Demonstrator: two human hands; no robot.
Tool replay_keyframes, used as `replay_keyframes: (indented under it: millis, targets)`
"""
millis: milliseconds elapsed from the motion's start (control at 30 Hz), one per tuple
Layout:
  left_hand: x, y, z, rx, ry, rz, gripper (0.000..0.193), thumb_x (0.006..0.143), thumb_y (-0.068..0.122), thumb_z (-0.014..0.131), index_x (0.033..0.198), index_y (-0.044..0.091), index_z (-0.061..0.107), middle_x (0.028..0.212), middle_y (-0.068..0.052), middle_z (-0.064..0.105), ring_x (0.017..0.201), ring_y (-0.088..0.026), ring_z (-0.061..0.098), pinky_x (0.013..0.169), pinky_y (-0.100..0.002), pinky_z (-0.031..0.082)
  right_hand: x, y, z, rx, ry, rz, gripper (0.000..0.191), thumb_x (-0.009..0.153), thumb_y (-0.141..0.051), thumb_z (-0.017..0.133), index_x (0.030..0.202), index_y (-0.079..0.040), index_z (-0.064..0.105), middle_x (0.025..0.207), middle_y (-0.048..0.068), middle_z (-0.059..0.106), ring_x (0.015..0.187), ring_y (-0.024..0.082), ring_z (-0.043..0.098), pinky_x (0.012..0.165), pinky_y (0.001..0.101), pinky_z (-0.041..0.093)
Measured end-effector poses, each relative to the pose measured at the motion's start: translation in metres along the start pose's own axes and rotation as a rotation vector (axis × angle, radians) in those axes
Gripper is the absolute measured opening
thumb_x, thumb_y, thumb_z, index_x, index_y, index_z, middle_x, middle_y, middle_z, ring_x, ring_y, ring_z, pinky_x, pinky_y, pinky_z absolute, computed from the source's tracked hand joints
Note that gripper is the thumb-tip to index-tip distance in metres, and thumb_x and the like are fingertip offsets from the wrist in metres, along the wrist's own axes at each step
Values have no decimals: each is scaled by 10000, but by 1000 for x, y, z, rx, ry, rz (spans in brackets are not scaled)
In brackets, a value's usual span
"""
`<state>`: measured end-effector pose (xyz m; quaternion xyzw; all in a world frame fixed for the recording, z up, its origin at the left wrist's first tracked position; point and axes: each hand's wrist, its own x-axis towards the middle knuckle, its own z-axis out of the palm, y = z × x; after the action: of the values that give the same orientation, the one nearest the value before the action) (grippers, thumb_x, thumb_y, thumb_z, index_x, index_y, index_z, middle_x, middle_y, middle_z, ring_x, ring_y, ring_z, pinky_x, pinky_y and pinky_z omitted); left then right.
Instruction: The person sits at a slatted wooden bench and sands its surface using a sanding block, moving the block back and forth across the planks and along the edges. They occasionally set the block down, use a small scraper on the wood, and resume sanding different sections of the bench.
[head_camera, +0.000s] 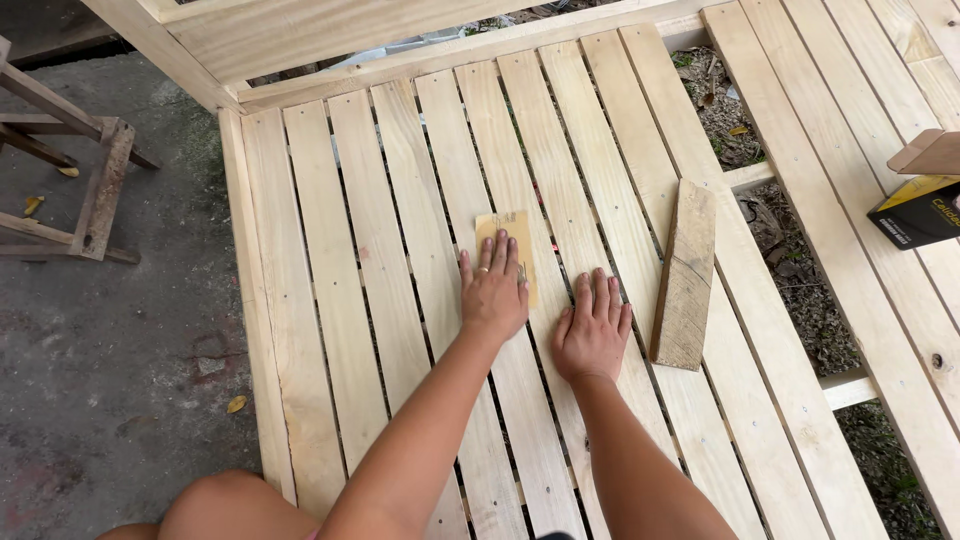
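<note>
My left hand (493, 292) lies flat on a tan sheet of sandpaper (506, 229), pressing it onto a pale wooden slat. A ring shows on one finger. My right hand (593, 328) rests palm down, fingers together, on the neighbouring slat and holds nothing. Both hands are on a slatted wooden frame (300, 300) made of several parallel boards with narrow gaps.
A loose wooden block (686, 272) lies just right of my right hand. A black and yellow box (920, 210) sits at the right edge on a second slatted panel. A dark wooden stand (90, 190) is on the concrete floor at left. Dirt and leaves show through the gap at right.
</note>
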<state>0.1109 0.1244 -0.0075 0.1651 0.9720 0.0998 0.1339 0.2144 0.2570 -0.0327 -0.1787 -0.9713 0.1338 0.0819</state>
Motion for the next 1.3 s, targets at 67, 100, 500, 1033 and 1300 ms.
replay_keyframes:
  millis: [67,100,500,1033,1300]
  targets:
    - [-41,12,0,-18,-31,41,771,969,383,506,1610,96,187,1707,-38,121,1558,-232,142,1244,-538,14,3,1,3,28,-4,1,596,958,-291,440,1535,-143,424,1651,88,326,1544,299,237,1229,536,150]
    - [-57,17,-4,-12,-36,53,788,972,399,521,1618,94,189,1711,-41,129,1561,-234,144,1244,-542,22,6,1,4,32,-8,-3,593,957,-289,440,1537,-160,425,1656,83,321,1548,296,237,1232,534,152]
    - [-135,21,15,-43,155,117,734,947,329,628,1543,28,324,1638,-128,297,1502,-297,306,1210,-472,236,-28,34,-30,56,-31,-200,568,961,-281,450,1524,-206,441,1637,65,343,1525,284,259,1215,484,190]
    - [-99,41,8,-982,217,-562,352,872,16,548,1205,23,661,1035,-201,732,969,-386,717,848,-452,572,-42,26,-43,66,-3,-137,524,907,-239,484,1430,-219,525,1575,53,433,1504,278,332,1216,481,239]
    - [-124,31,-10,-929,131,-563,506,857,-12,561,1361,32,539,1075,-195,727,978,-348,731,819,-418,593,-43,23,-46,43,-24,-121,534,905,-237,480,1437,-228,520,1581,47,421,1504,273,324,1210,486,240]
